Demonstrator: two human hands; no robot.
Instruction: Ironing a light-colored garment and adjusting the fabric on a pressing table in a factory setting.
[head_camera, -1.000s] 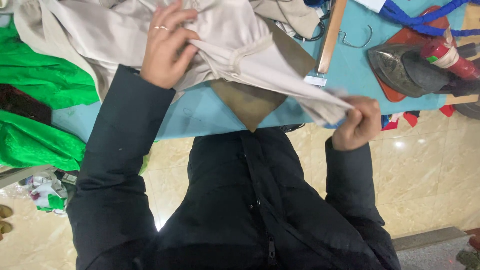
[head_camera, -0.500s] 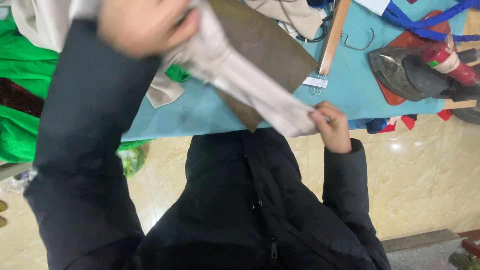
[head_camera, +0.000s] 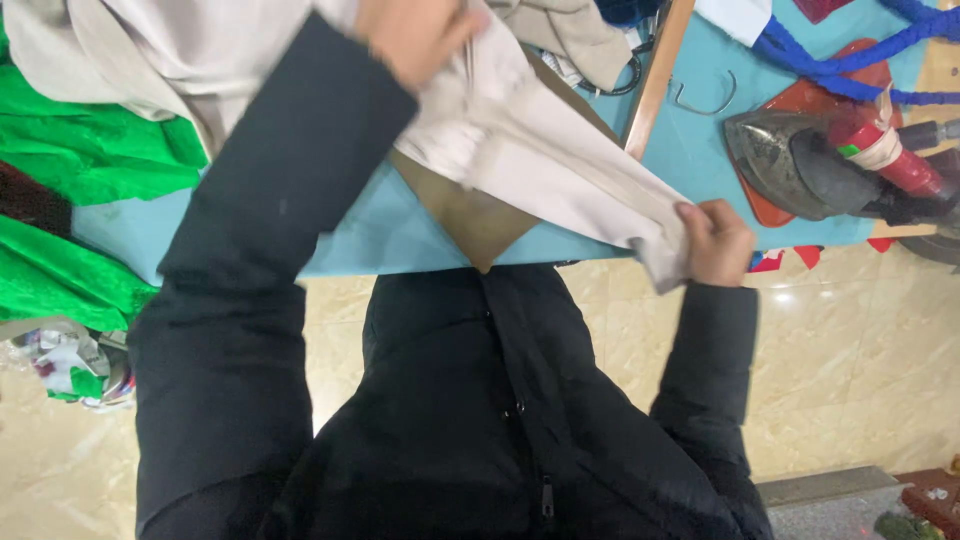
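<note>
Head view: I stand at a light-blue worktable (head_camera: 380, 235), stretching a pale beige garment (head_camera: 560, 165) taut between my two hands. My left hand (head_camera: 415, 35), raised near the top of the frame, is closed around a bunched fold of the cloth; my right hand (head_camera: 715, 240), at the table's near edge, pinches the garment's lower end in a tight fist. The cloth runs slantwise between them, above a brown board (head_camera: 475, 215) whose corner juts past the table edge. A wooden ruler (head_camera: 655, 75) lies just beside the garment's far side. A dark flat iron (head_camera: 800, 160) with a red handle rests on a red mat (head_camera: 815, 100) to my right, well apart from the cloth. Green fabric (head_camera: 80, 160) lies heaped at my left.
</note>
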